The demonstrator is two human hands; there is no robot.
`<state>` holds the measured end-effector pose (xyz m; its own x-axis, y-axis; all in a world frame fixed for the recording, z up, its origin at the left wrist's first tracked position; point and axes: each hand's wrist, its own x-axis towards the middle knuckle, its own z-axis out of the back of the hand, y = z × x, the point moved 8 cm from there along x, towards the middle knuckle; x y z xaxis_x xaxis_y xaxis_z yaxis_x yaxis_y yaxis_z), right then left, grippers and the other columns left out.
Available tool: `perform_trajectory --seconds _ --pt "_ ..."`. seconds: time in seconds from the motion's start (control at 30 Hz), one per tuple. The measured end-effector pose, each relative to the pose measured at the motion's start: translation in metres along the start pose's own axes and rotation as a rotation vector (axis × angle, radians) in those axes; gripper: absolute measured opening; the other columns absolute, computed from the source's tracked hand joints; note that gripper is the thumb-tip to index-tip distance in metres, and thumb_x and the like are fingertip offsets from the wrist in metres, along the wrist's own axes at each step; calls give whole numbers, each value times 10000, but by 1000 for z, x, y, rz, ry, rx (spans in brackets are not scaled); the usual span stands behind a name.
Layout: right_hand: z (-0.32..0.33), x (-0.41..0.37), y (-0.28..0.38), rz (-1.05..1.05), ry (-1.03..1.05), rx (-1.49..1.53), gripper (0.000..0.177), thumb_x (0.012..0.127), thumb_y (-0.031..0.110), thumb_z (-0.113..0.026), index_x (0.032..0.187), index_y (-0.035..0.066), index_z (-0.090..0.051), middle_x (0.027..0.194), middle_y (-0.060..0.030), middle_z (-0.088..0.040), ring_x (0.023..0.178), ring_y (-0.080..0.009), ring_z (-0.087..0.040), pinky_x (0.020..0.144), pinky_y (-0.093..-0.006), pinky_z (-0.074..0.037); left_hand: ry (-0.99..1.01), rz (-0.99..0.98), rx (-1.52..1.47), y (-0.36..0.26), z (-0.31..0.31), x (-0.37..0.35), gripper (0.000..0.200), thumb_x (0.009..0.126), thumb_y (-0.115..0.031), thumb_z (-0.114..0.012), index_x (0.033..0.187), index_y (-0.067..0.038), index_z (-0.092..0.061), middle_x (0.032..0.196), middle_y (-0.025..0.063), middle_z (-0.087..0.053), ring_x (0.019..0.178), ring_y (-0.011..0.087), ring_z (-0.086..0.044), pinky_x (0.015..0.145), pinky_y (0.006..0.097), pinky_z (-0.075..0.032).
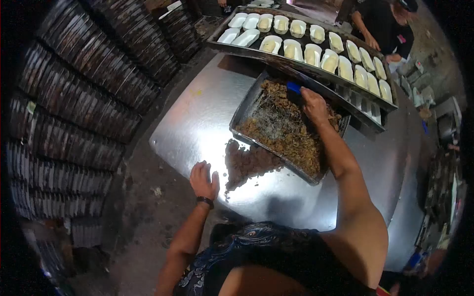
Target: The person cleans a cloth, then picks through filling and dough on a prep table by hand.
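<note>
My right hand (314, 106) is closed around a tool with a blue end (293, 88); its working part cannot be made out. It is over the far side of a dark metal tray (276, 157) that holds brown and yellowish crumbly food (294, 148). My left hand (205, 181) rests at the near left edge of the metal table (185, 118), fingers stretched out and holding nothing. Just right of it, a patch of darker brown crumbs (249, 165) lies on the table against the tray's near side.
Beyond the tray, a long dark pan (301, 66) holds rows of white paper-lined molds (312, 55), most with pale dough. Another person (377, 29) stands at the far right. Stacks of dark metal trays (74, 116) line the left side. Shelving and assorted items fill the right edge.
</note>
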<state>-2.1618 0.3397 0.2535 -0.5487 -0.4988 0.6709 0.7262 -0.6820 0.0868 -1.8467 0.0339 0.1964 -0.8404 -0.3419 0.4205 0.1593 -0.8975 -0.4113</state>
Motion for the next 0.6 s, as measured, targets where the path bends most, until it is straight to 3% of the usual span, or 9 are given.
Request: perform_trajectory --seconds 0.17,0.27,0.37,0.43,0.53,0.6 --pt "-45 21 0 -127 -4 -163 415 721 6 -521 1126 98 -526 1058 -105 -609 962 -305 -580 813 -370 -479 8 -59 11 -7 3 -1 303 775 -229 -554 1003 -30 -567 1098 154 -526 1070 342 -456 897 481 -334" --pt "-88 42 -14 -287 277 -272 253 778 111 -534 1029 89 -565 892 -148 -640 772 -261 -634 695 -383 -508 25 -74 24 -7 -1 12 305 792 -235 -542 1018 -31 -561 1105 148 -521 1073 340 -451 898 477 -332" --pt "-112 51 -23 -440 354 -298 143 802 151 -542 894 64 -610 711 -159 -631 603 -236 -632 577 -392 -515 33 -41 32 -1 0 4 322 801 -250 -535 1035 -30 -555 1117 145 -514 1089 337 -439 916 472 -312" --pt "-136 52 -38 -526 437 -280 166 819 160 -531 783 41 -641 699 -172 -625 606 -243 -634 578 -387 -526 76 16 42 0 -4 5 334 816 -272 -515 1047 -33 -546 1131 139 -506 1113 330 -419 934 468 -289" --pt "-102 70 -25 -381 448 -140 158 795 169 -554 842 55 -653 796 -166 -637 714 -280 -637 664 -390 -528 93 14 -23 -1 -3 8 328 818 -281 -508 1038 -41 -550 1130 128 -509 1120 328 -415 931 467 -291" --pt "-134 58 -50 -319 447 -110 192 761 200 -596 909 91 -653 862 -156 -633 803 -325 -621 726 -407 -515 50 -8 -26 0 -1 5 313 799 -263 -532 1009 -33 -560 1112 139 -515 1094 336 -435 918 469 -307"
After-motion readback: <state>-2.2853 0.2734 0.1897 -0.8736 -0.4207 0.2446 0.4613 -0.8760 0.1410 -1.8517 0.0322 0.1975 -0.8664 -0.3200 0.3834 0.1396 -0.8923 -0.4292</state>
